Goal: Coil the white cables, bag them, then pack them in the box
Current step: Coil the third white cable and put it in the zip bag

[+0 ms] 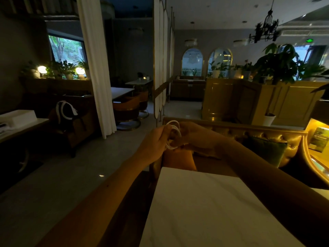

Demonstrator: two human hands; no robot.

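A white cable (175,130), wound into a small coil of several loops, is held up in the air beyond the far edge of the white table (204,207). My left hand (156,141) pinches the coil's left side. My right hand (194,135) grips its right side, fingers wrapped over the loops. The lower part of the coil is hidden between the two hands. No bag shows in the dim view. A white box (17,117) sits on a counter at the far left.
A gold tufted sofa (258,132) with a green cushion (265,148) stands just past the table. An orange cushion (178,160) lies below my hands. A white curtain (96,68) hangs at left, with dining tables and chairs behind it.
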